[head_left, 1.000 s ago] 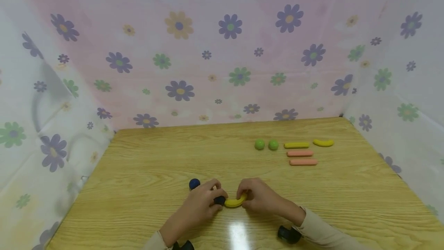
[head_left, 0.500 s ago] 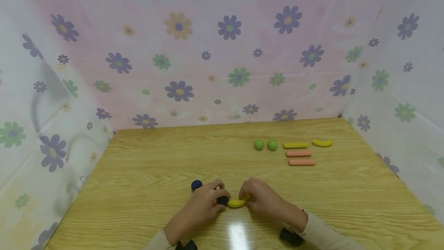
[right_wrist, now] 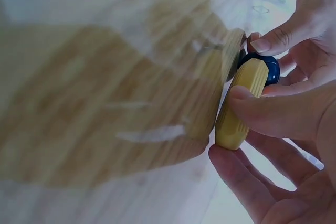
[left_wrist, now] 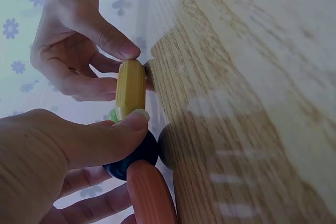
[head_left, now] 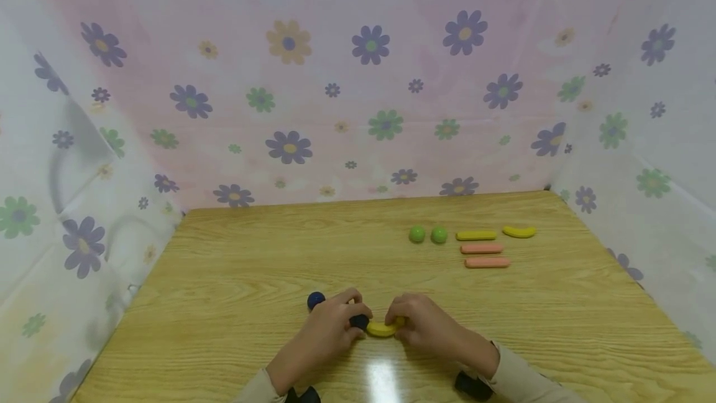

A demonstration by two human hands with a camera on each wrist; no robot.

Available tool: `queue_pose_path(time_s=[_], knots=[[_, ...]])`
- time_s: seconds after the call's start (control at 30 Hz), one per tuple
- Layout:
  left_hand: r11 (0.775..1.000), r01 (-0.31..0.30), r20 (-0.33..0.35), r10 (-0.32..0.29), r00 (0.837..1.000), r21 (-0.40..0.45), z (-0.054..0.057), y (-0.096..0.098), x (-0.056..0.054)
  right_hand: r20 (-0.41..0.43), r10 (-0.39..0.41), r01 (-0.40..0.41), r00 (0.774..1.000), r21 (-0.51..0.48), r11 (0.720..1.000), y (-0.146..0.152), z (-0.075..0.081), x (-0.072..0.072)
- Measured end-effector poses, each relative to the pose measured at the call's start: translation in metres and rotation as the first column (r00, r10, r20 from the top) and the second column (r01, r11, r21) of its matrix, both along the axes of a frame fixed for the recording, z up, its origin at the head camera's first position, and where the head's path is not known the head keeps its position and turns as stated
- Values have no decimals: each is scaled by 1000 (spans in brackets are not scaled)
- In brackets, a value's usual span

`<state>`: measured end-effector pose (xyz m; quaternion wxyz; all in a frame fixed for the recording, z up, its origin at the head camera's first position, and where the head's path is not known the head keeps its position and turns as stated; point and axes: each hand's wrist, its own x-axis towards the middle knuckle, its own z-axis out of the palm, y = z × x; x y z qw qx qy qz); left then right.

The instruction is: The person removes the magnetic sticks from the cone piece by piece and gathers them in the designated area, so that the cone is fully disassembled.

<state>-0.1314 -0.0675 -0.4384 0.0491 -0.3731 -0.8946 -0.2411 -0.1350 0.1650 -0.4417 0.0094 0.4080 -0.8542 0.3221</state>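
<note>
In the head view my left hand (head_left: 330, 326) pinches a dark blue ball (head_left: 360, 321) between thumb and fingers, low over the table's front. My right hand (head_left: 431, 326) pinches the right end of a curved yellow stick (head_left: 381, 329), banana-like in shape. Its left end touches the ball. From the left wrist view, a salmon-pink stick (left_wrist: 151, 195) meets the ball's other side, mostly hidden from the head view by my left hand. A second dark blue ball (head_left: 316, 301) shows just beyond my left hand; whether it touches the pink stick is hidden.
Farther back on the wooden table (head_left: 252, 254) lie two green balls (head_left: 427, 234), a straight yellow stick (head_left: 476, 236), another curved yellow stick (head_left: 519, 232) and two pink sticks (head_left: 484, 255). Flower-patterned cloth (head_left: 347, 111) encloses the back and sides.
Both hands have shifted slightly right together with the ball and curved yellow stick. The yellow stick's right end has tipped a little lower. Both hands keep their hold.
</note>
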Motion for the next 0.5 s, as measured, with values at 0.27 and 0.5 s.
queue_pose_path(time_s=[0.27, 0.5], knots=[[998, -55, -8, 55, 998, -34, 0, -2, -2, 144, -62, 64, 988, -4, 998, 23, 5, 0], [998, -46, 0, 46, 999, -37, -2, -3, -3, 190, -68, 80, 979, -59, 995, 50, 9, -4]])
